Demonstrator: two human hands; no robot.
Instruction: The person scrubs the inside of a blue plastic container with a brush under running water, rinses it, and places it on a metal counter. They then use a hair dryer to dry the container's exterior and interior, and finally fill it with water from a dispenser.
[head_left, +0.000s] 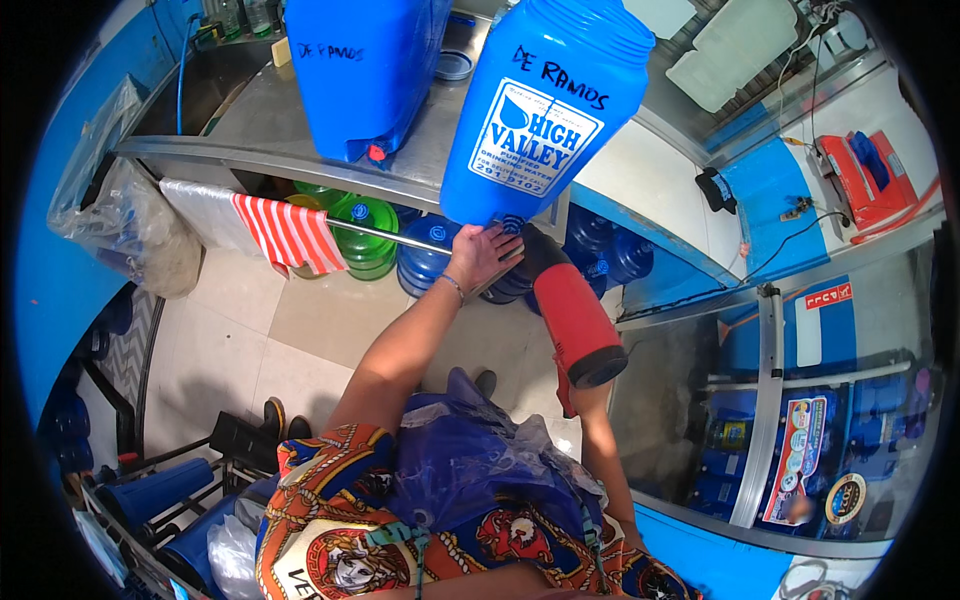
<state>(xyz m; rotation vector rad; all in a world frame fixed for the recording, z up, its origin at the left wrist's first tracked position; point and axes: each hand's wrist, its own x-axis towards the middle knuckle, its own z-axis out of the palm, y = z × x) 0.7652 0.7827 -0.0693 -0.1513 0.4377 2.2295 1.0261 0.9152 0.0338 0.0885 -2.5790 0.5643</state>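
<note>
My left hand (484, 259) reaches up to the lower front of a blue plastic water container (547, 120), its fingers stretched out beside the dark cap or spout (513, 223) at the base. Whether the fingertips touch it cannot be told. The container leans over the counter edge and bears writing and a printed label. In my right hand (592, 399), mostly hidden behind the tool, is a red heat gun (577, 315); its black nozzle points at the container's base. A second blue container (364, 75) with a red spout part (376, 152) stands on the steel counter (247, 112).
Below the counter runs a metal rail (390, 234) with a striped cloth (289, 232). Green (367, 240) and blue round bottles (424, 255) stand beneath it. A glass door (675, 420) is at right. A rack with blue bottles (161, 484) stands lower left.
</note>
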